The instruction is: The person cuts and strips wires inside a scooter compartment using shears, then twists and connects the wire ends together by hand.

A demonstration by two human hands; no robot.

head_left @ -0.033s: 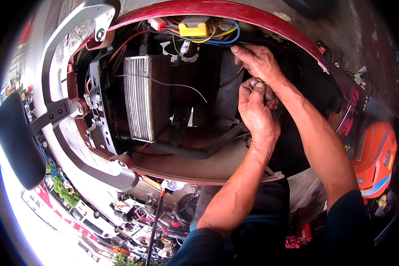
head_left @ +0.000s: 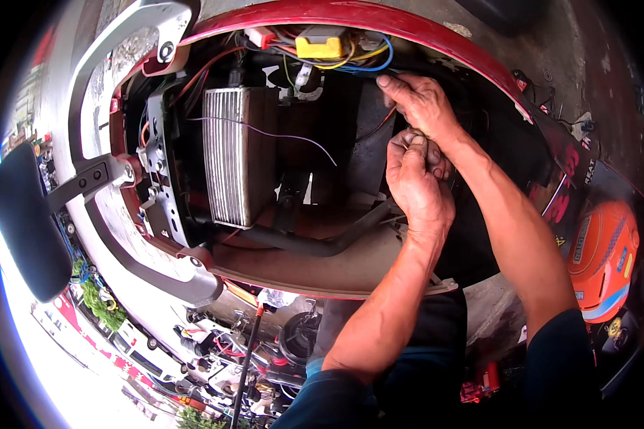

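Note:
Over the open red bodywork [head_left: 365, 13], my two hands meet, one right above the other. My left hand [head_left: 416, 179] is closed, thumb pressed against the curled fingers; what lies in the pinch is too small to make out. My right hand [head_left: 421, 107] is closed just beyond it, its fingers bent downward. A thin orange and dark wire [head_left: 387, 118] runs up to the right fingers, which appear to grip it. Left of the hands, a loose purple wire [head_left: 286, 136] stretches across a silver finned block [head_left: 225, 157].
A yellow connector [head_left: 319, 48] and bundled coloured wires lie along the far rim. A black hose [head_left: 315, 245] crosses the near side. The grey grab rail [head_left: 79, 121] with a black backrest pad [head_left: 32, 222] sticks out left. An orange helmet-like shell [head_left: 602, 261] is at right.
The whole view has shifted very slightly. Both hands keep the same grip and place over the opening.

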